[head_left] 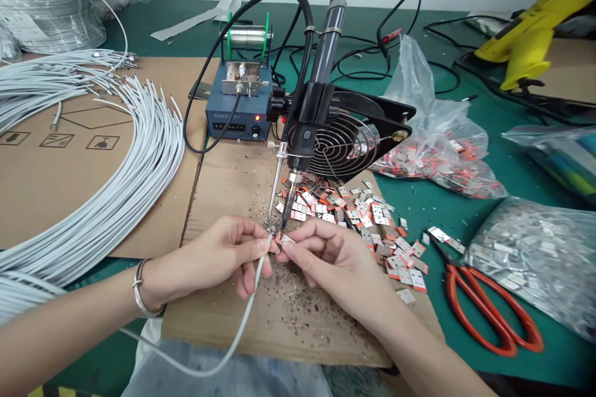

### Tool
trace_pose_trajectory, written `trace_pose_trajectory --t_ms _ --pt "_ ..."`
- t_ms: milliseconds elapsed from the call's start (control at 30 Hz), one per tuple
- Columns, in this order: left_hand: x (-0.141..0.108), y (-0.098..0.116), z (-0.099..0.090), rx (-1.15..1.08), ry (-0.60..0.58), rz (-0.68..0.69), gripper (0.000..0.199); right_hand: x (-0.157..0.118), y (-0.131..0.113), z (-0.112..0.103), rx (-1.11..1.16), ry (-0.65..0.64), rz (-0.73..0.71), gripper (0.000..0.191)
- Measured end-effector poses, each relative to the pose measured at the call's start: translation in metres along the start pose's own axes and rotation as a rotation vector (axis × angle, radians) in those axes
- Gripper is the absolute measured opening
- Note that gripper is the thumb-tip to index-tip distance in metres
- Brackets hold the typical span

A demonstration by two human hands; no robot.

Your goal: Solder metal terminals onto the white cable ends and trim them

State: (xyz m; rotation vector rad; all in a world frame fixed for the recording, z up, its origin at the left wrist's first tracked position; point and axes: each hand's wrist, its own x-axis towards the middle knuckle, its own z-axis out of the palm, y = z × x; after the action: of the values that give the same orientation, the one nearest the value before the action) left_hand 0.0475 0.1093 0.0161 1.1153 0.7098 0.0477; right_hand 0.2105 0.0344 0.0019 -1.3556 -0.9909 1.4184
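Observation:
My left hand [233, 254] pinches a white cable [254, 294] near its end, and the rest of the cable loops down towards the lower left. Between thumb and finger of my right hand [330, 260] is a small connector board [285, 238] with red and white on it. Cable end and board meet under the dark tip of a soldering iron [293, 189], which hangs upright in a holder. A thin metal solder feed tube [275, 189] ends beside that tip. The exact contact is too small to make out.
Many loose boards [372, 217] lie right of my hands on the cardboard [223, 316]. Behind stand a blue solder feeder [239, 108] and a fan [344, 142]. Orange-handled scissors [484, 310] and bags of parts [535, 260] are at right. Bundled white cables [153, 155] lie at left.

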Motion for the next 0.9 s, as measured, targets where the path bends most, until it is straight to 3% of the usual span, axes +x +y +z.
trace_pose_trajectory --t_ms 267,467,900 --pt "-0.002 0.002 0.000 -0.042 0.021 -0.014 0.029 -0.001 0.003 -0.001 0.008 -0.020 -0.035 0.021" --pt "-0.003 0.007 0.002 -0.021 0.017 -0.026 0.022 -0.001 0.003 0.000 0.029 -0.023 -0.024 0.020" --pt "0.004 -0.008 0.002 -0.024 0.013 0.002 0.024 -0.004 0.001 -0.006 -0.045 -0.022 0.010 0.026"
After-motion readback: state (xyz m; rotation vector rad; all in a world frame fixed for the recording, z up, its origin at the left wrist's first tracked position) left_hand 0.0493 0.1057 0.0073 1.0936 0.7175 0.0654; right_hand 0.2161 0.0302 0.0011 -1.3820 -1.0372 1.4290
